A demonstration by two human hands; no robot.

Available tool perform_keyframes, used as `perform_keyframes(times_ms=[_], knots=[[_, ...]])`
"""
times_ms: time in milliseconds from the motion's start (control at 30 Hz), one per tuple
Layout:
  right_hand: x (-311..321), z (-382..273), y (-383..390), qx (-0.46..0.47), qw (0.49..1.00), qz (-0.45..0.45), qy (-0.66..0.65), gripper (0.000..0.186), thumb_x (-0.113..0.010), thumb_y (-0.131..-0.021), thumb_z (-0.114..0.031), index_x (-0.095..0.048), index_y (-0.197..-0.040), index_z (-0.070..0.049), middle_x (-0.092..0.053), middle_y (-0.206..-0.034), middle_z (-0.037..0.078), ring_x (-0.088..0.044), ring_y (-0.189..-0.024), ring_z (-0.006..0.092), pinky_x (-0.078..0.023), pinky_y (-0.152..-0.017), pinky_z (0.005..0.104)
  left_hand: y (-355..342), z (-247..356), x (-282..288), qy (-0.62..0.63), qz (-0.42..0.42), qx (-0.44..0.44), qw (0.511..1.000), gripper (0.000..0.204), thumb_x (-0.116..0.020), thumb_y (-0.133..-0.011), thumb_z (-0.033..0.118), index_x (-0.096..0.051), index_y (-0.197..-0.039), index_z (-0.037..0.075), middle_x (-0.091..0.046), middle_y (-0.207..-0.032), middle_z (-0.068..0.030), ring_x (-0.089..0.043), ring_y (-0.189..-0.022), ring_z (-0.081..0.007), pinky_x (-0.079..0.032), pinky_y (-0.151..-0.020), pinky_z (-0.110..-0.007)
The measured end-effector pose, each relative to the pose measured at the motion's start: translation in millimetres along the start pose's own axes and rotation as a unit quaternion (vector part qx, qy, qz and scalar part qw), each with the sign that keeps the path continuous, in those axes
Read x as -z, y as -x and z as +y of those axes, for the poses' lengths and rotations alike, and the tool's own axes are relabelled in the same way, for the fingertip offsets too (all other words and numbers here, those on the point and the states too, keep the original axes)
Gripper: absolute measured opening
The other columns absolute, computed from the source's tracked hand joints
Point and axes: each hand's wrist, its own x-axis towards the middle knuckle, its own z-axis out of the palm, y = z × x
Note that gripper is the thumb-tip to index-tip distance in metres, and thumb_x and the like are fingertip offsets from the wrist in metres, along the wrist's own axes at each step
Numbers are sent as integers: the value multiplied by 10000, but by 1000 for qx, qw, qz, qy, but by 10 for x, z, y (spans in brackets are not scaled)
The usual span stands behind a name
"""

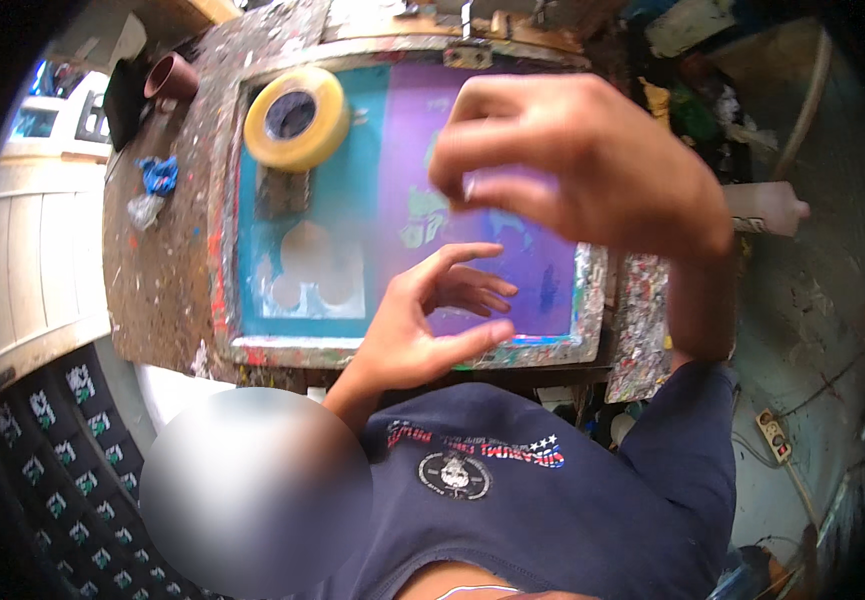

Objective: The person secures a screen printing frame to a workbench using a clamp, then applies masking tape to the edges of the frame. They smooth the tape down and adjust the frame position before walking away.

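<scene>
A silkscreen printing frame (225, 260) lies in front of me, its wood edge smeared with paint. Its mesh is teal on the left and purple (542, 290) on the right, with pale design patches (422, 215) in the purple part. My left hand (422, 320) hovers low over the purple half, fingers spread and holding nothing. Higher up, my right hand (572, 160) is raised above the same half, fingertips and thumb curled together. A tiny whitish spot shows at its fingertips; what they pinch, if anything, cannot be made out. A yellowish roll of clear tape (330, 105) rests on the teal half.
The worktable (142, 290) is paint-stained. On its left are a brown cup (172, 78), a crumpled blue scrap (159, 175) and a whitish one (145, 211). A metal hinge clamp (467, 56) sits at the frame's far edge. A pale bottle (767, 208) lies to the right.
</scene>
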Motion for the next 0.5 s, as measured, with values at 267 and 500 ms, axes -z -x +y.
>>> perform_keyframes(times_ms=[267,500], knots=[[-287,492,-340,-82,976,-131,-155,115,-719,-932,-118,-677,-1016,-53,-660,-845,-1,-565,-742,106,-476,-682,285,311,-326,103,30,128,132,983,273,-719,-940,36,-632,-1190,-30,-666,-1223,-135,-639,-1185,-207,-527,-1030,-358],[228,438,-223,9,992,-58,-109,137,-754,-899,-106,-697,-989,-21,-669,-855,16,-572,-746,87,-465,-668,250,313,-408,181,37,177,117,976,189,-740,-933,52,-651,-1089,-8,-676,-1138,-110,-665,-1045,-160,-568,-927,-329]])
